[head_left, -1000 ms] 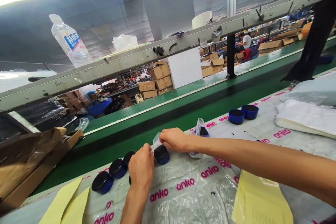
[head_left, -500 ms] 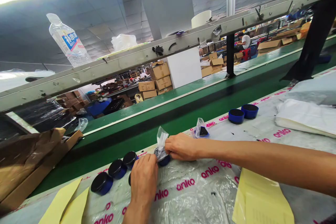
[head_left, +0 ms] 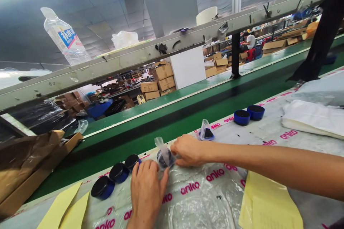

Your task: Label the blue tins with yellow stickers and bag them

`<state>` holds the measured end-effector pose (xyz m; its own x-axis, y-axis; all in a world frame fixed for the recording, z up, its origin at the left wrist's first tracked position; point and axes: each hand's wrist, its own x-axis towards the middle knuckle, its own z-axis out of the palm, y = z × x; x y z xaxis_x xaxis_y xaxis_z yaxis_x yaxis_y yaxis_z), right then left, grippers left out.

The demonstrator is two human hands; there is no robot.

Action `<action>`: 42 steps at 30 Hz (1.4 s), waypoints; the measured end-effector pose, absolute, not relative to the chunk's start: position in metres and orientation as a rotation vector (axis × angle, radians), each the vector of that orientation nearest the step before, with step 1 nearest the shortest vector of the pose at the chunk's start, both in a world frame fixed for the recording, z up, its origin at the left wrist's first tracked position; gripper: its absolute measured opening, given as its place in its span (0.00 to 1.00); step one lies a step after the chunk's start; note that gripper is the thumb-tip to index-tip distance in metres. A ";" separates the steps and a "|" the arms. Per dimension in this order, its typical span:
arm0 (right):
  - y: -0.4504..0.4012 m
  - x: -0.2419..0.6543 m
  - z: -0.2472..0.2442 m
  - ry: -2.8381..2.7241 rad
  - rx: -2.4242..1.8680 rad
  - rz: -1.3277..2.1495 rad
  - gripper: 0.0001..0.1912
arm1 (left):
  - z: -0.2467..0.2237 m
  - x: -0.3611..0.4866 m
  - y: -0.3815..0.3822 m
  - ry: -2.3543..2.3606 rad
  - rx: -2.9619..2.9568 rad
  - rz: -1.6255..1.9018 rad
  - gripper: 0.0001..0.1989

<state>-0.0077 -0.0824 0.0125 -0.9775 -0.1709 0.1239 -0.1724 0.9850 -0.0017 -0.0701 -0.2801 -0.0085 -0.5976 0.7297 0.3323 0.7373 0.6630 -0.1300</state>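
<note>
A round black-and-blue container sits in a clear plastic bag (head_left: 164, 158) at the middle of the work surface. My right hand (head_left: 188, 150) presses its fingertips against the right side of the bag. My left hand (head_left: 147, 193) lies spread just below it, with the thumb at the bag's lower edge. Three unbagged containers (head_left: 119, 172) stand in a row left of my left hand. Another bagged container (head_left: 206, 134) lies behind my right hand, and two blue containers (head_left: 248, 113) stand further right.
The surface is a clear plastic sheet (head_left: 199, 200) printed with pink "anko". Yellow paper sheets (head_left: 268, 204) lie at front right and front left. White folded bags (head_left: 311, 118) lie at right. A green conveyor belt (head_left: 172, 125) runs behind, with a cardboard box (head_left: 27, 164) at left.
The bag has sunk lower around the container and its top now leans left. My right hand has moved down toward the bag, and the fingers of my left hand have spread.
</note>
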 end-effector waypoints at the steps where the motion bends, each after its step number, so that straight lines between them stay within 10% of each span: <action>1: -0.083 -0.006 0.014 -2.977 0.199 0.042 0.17 | -0.008 -0.070 -0.280 -2.527 -1.126 -0.042 0.14; 24: -0.086 -0.030 -0.011 -2.923 0.325 0.009 0.12 | 0.004 -0.086 -0.263 -2.800 -1.100 -0.128 0.23; 42: -0.081 -0.029 0.043 -2.820 -0.216 0.672 0.15 | 0.001 -0.080 -0.249 -2.799 -0.896 -0.591 0.19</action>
<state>-0.0290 -0.0806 0.0427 -0.9617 0.1961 0.1917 0.0885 0.8835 -0.4600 -0.0800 -0.2493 0.0006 -0.8120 0.5268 0.2513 0.5834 0.7451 0.3232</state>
